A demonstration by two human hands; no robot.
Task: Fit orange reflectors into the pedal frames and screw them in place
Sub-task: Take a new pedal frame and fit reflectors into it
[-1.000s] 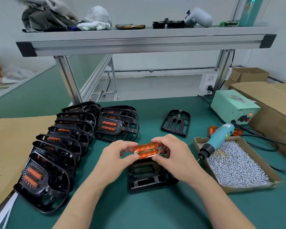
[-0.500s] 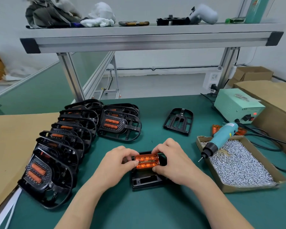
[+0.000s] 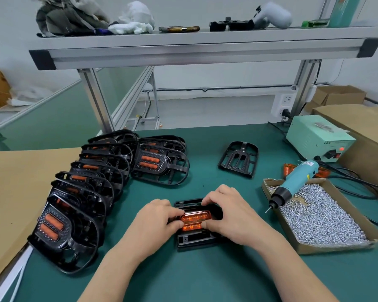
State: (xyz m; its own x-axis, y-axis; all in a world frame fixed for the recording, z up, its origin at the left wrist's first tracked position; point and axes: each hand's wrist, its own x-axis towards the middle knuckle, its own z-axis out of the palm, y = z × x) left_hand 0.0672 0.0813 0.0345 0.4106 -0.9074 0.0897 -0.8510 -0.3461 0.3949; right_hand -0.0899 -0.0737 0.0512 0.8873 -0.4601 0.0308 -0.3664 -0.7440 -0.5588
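Pinching reflector ends w/ curled fingers, L hand & R hand equally near; long axis crosswise over frame.

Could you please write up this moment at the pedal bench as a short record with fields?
Left hand: pinches the left end of the orange reflector
Right hand: pinches its right end
Reflector position: set into the black pedal frame on the green table
Electric screwdriver: unheld, lying across the box of screws
Finished pedals: overlapping row at left
Empty frame: flat on the table beyond the hands
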